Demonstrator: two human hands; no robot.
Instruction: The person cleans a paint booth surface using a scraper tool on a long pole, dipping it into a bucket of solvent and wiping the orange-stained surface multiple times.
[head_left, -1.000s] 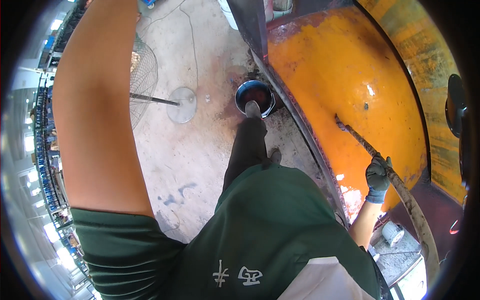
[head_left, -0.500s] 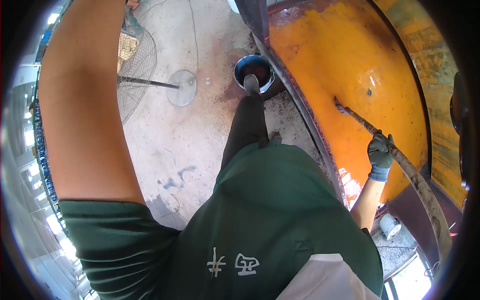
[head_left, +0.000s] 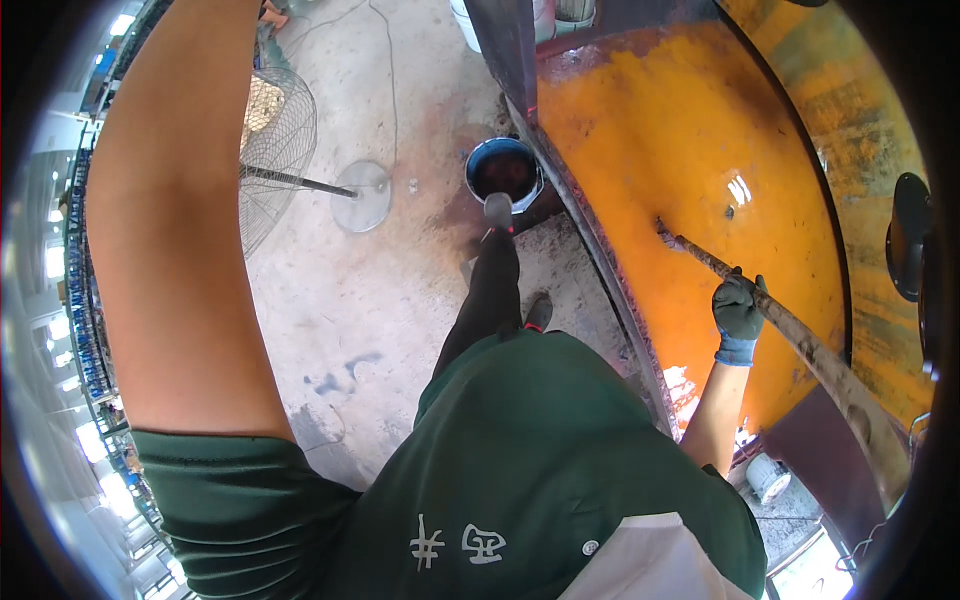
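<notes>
My right hand (head_left: 738,306), in a dark glove with a blue cuff, is closed round a long, stained stick (head_left: 800,335). From the lower right, the stick slants up to a dark, ragged tip (head_left: 668,236). That tip lies over a glossy orange-yellow curved surface (head_left: 640,130), seemingly wet; I cannot tell whether it touches. My bare left arm (head_left: 180,220) is raised along the left side, and its hand is out of view. A blue-rimmed bucket (head_left: 500,147) with dark reddish contents stands on the floor ahead of my foot.
A dark raised edge (head_left: 590,215) separates the orange surface from the stained concrete floor (head_left: 340,290). At the left stands a wire-caged fan (head_left: 285,125) on a round base (head_left: 362,197). White pails stand at the top and a white bucket (head_left: 768,478) at the lower right.
The view has shifted, bringing more of the pails at the top into sight. My right hand and the stick sit slightly further left in the picture, still gripped. My forward foot appears lower.
</notes>
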